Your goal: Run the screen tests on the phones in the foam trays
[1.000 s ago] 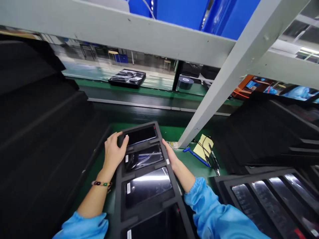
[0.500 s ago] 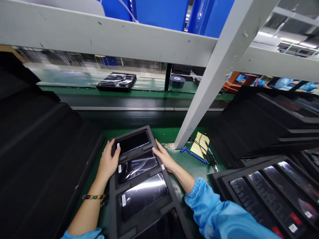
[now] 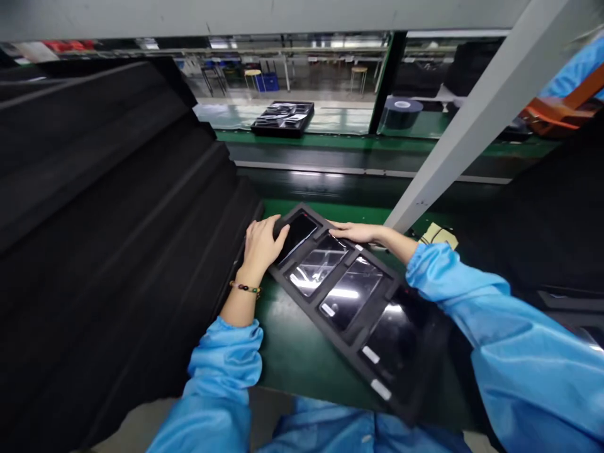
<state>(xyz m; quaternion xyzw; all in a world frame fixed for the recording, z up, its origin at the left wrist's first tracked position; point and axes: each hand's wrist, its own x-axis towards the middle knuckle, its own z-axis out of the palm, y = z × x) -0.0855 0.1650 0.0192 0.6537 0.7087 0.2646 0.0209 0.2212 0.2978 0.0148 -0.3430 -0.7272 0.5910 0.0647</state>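
A long black foam tray (image 3: 336, 277) lies slanted across the green bench. Glossy dark phone-like panels (image 3: 353, 292) with small white labels sit in its slots. My left hand (image 3: 262, 244) grips the tray's far left corner, its thumb over the edge near the end panel (image 3: 298, 236). On the opposite long side, my right hand (image 3: 355, 232) holds the rim, fingers lying over the edge by the second panel (image 3: 321, 263). The undersides of both hands are hidden. The tray's near end reaches toward my body, below my right sleeve.
Stacked black foam trays (image 3: 141, 207) rise at the left; dark stacks stand at right. A grey slanted post (image 3: 453, 138) stands beyond my right hand, near yellow paper (image 3: 438, 236). Across the dark conveyor (image 3: 321, 185), a black box (image 3: 284, 118) and tape roll (image 3: 402, 113) rest.
The view has swung left and tilted. The tray has turned so its near end points toward the lower right, with both hands still on its far end.
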